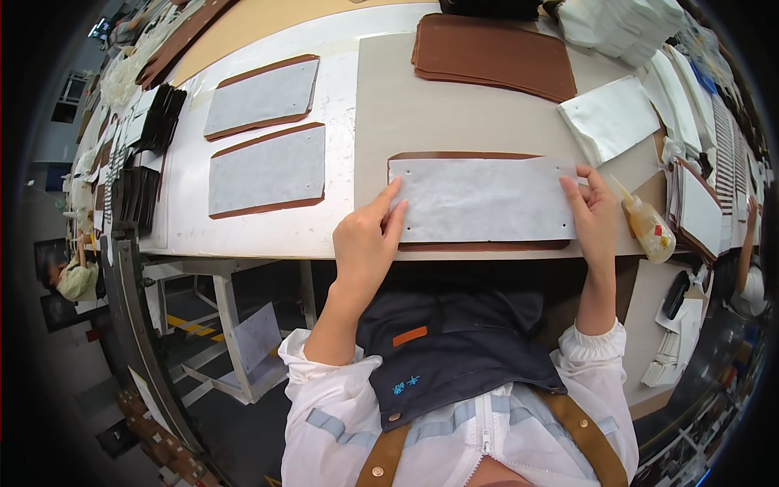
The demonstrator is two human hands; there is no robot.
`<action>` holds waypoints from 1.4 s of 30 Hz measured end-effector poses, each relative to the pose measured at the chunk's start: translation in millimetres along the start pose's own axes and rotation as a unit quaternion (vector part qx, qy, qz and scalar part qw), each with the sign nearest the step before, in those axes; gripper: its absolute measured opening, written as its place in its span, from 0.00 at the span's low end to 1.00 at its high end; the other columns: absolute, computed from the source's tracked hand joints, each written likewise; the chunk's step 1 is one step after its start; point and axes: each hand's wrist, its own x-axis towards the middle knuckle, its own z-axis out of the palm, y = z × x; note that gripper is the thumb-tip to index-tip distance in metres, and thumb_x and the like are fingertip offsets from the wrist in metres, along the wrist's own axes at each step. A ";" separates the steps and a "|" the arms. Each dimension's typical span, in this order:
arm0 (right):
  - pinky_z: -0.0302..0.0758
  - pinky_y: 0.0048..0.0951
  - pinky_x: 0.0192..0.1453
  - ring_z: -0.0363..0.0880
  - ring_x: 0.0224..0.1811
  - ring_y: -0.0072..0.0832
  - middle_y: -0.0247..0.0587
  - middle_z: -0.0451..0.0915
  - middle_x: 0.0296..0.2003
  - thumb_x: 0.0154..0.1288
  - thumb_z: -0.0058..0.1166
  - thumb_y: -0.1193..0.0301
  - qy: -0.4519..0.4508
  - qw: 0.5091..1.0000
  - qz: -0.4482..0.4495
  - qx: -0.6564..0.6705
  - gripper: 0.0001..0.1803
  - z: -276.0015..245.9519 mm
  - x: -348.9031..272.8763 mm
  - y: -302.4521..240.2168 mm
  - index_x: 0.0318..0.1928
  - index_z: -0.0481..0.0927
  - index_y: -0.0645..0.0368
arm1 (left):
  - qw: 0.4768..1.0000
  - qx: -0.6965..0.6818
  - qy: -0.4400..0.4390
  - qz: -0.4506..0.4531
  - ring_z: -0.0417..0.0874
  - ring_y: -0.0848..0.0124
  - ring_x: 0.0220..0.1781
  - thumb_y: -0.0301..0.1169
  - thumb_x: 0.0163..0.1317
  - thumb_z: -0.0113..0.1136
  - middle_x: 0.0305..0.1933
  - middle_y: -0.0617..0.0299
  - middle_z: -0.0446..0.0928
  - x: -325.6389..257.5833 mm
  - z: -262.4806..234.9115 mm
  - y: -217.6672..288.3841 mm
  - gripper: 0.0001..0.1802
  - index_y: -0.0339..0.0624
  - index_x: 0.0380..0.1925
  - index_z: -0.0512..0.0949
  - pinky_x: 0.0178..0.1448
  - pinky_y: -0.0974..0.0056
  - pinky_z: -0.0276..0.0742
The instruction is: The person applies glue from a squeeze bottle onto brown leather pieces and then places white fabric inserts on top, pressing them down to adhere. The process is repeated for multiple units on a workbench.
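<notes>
Item 1: white lining sheet (484, 200), centre of the frame. It lies flat on a brown leather panel (487, 243) whose edge shows along the top and bottom of the sheet. Both rest on a grey mat (438, 105) on the bench (268, 235).

Item 2: your left hand (367, 243), centre of the frame, just left of the sheet. Its fingers (389, 199) are extended and held close together, with the tips pressing down on the sheet's left edge. They pinch nothing.

Item 3: your right hand (595, 215), right of centre. Its fingers (578, 195) are slightly spread and lie flat on the sheet's right end, pressing it down rather than gripping it.

Item 4: glue bottle (649, 227), right of frame, lying tilted just beside your right hand, apart from the sheet.

Item 5: two finished panels (266, 134), upper left of the frame, one above the other. Each is a white sheet on brown leather, well apart from your hands.

Item 6: stack of brown leather pieces (495, 53), top centre, on the far end of the mat.

Item 7: white sheets (610, 118), upper right, loose near the stack.

Item 8: dark apron (454, 341), lower centre, below the bench edge.
</notes>
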 end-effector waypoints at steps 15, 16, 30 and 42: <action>0.76 0.35 0.36 0.79 0.27 0.37 0.47 0.85 0.36 0.64 0.62 0.74 0.017 0.954 -0.114 -0.277 0.12 -5.5 -17.9 -18.1 0.48 0.85 0.60 | 0.999 -0.012 -0.017 -0.032 0.66 0.73 0.19 0.31 0.68 0.63 0.17 0.60 0.69 1.5 -0.9 3.1 0.19 0.46 0.59 0.82 0.28 0.66 0.66; 0.76 0.35 0.36 0.78 0.27 0.37 0.46 0.84 0.34 0.64 0.62 0.74 0.013 0.956 -0.108 -0.274 0.12 -5.8 -18.1 -18.1 0.48 0.85 0.61 | 0.999 -0.011 -0.019 -0.033 0.66 0.74 0.19 0.31 0.68 0.63 0.17 0.61 0.68 1.7 -1.7 4.1 0.19 0.46 0.59 0.82 0.28 0.66 0.66; 0.74 0.36 0.34 0.77 0.25 0.36 0.44 0.80 0.26 0.63 0.61 0.74 -0.004 0.957 -0.090 -0.274 0.12 -9.5 -21.2 -19.8 0.47 0.85 0.60 | 0.999 -0.025 -0.026 -0.036 0.62 0.77 0.20 0.29 0.69 0.62 0.17 0.63 0.64 0.8 -1.7 4.3 0.20 0.45 0.60 0.81 0.27 0.68 0.63; 0.69 0.31 0.31 0.68 0.22 0.28 0.38 0.70 0.22 0.62 0.63 0.76 -0.006 0.955 -0.123 -0.270 0.14 -11.4 -19.0 -13.4 0.49 0.84 0.58 | 0.999 0.015 -0.032 -0.014 0.62 0.74 0.19 0.29 0.67 0.64 0.17 0.63 0.64 1.3 -3.1 2.9 0.20 0.45 0.60 0.82 0.27 0.67 0.63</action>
